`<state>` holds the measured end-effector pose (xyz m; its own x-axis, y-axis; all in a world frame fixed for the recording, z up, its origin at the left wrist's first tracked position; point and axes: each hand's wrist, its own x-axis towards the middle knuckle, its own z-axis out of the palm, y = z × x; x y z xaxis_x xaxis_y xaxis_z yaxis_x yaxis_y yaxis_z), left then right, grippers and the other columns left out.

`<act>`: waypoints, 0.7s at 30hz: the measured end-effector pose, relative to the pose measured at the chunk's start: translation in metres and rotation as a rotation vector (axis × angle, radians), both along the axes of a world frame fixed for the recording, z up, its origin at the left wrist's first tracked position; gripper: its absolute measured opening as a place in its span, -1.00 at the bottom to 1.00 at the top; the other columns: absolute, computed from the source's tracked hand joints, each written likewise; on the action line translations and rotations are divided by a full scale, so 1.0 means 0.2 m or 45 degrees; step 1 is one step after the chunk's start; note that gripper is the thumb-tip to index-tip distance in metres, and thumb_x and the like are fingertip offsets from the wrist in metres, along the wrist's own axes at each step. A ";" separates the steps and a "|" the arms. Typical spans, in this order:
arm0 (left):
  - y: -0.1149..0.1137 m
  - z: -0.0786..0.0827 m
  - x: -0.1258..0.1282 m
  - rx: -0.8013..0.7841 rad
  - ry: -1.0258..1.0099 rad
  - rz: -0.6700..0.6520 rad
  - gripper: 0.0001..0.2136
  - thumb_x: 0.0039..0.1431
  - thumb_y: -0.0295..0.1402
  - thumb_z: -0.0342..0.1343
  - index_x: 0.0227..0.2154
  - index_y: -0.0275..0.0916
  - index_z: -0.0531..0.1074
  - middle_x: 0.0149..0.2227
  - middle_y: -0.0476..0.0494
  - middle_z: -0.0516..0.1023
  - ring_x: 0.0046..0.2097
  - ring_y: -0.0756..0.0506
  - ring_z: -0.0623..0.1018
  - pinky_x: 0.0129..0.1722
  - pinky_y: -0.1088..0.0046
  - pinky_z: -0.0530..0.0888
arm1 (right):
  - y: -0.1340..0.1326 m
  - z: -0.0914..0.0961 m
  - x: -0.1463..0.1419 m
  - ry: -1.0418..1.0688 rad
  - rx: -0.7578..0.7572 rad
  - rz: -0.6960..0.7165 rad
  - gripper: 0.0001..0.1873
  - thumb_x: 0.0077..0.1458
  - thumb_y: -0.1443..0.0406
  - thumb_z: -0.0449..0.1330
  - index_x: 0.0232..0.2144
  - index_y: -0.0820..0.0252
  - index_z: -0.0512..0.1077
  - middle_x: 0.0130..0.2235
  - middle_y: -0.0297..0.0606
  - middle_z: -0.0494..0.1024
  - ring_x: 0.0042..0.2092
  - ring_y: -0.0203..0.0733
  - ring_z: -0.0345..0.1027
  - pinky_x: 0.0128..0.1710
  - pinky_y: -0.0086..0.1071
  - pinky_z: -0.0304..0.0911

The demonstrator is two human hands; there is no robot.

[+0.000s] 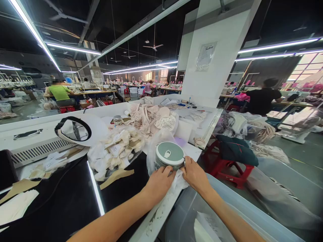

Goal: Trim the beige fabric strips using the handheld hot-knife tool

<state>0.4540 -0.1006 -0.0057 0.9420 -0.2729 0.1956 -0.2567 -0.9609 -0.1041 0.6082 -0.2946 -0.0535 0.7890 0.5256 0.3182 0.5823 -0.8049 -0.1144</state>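
A round container (170,152) with a green lid, a white rim and a small white tab on top stands at the near edge of the table. A clear plastic bag (152,156) is bunched around its sides, and crumpled plastic hangs below my hands. My left hand (160,185) is closed at the container's near side, its fingertips curled at the plastic just under the rim. At the right side of the rim, my right hand (194,173) is closed, pinching the plastic against the container. The container's lower part is hidden by the bag and my hands.
Left of the container lies a bag of cream fabric pieces (118,148). Behind it are piled beige straps (145,116) and a glass jar (117,120). A plastic bin (214,208) stands below right, near a red stool (232,168). Several people sit at sewing tables farther off.
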 end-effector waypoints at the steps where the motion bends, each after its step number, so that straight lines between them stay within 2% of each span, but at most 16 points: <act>1: 0.00 0.00 0.00 -0.003 0.004 0.000 -0.55 0.63 -0.51 0.16 0.47 -0.14 0.46 0.29 -0.27 0.60 0.17 -0.23 0.71 0.11 0.24 0.77 | -0.01 0.00 0.01 -0.012 -0.010 0.025 -0.61 0.53 0.11 0.41 0.23 0.18 0.59 0.17 -0.11 0.70 0.07 0.00 0.69 0.08 -0.03 0.69; 9: 0.00 0.04 -0.01 -0.055 0.062 -0.008 -0.53 0.62 -0.55 0.12 0.47 -0.16 0.45 0.34 -0.31 0.57 0.21 -0.25 0.69 0.15 0.23 0.74 | -0.16 0.05 0.12 -0.080 -0.105 0.286 -0.64 0.55 0.12 0.40 0.22 0.17 0.59 0.13 -0.14 0.71 0.01 -0.05 0.69 0.03 -0.08 0.70; 15: 0.01 0.05 -0.02 -0.221 0.110 -0.025 -0.52 0.56 -0.62 0.09 0.42 -0.18 0.47 0.35 -0.36 0.56 0.26 -0.29 0.67 0.22 0.13 0.72 | -0.21 0.12 0.18 -0.118 -0.157 0.322 -0.65 0.55 0.12 0.40 0.22 0.16 0.60 0.14 -0.13 0.71 0.04 -0.03 0.69 0.06 -0.05 0.70; 18: 0.05 0.05 -0.01 -0.387 0.132 -0.028 -0.56 0.47 -0.67 0.15 0.26 -0.15 0.58 0.26 -0.24 0.63 0.23 -0.23 0.68 0.27 0.21 0.68 | -0.21 0.12 0.18 -0.144 -0.132 0.307 -0.66 0.54 0.13 0.41 0.21 0.16 0.61 0.13 -0.14 0.71 0.03 -0.03 0.69 0.07 -0.04 0.69; 21: 0.12 0.04 0.04 -0.609 0.101 0.092 -0.67 0.48 -0.69 0.12 0.09 -0.19 0.61 0.10 -0.15 0.68 0.13 -0.13 0.70 0.22 0.32 0.68 | -0.21 0.08 0.15 -0.190 -0.040 0.281 -0.68 0.55 0.17 0.41 0.21 0.16 0.61 0.09 -0.16 0.72 0.02 -0.04 0.69 0.08 -0.04 0.69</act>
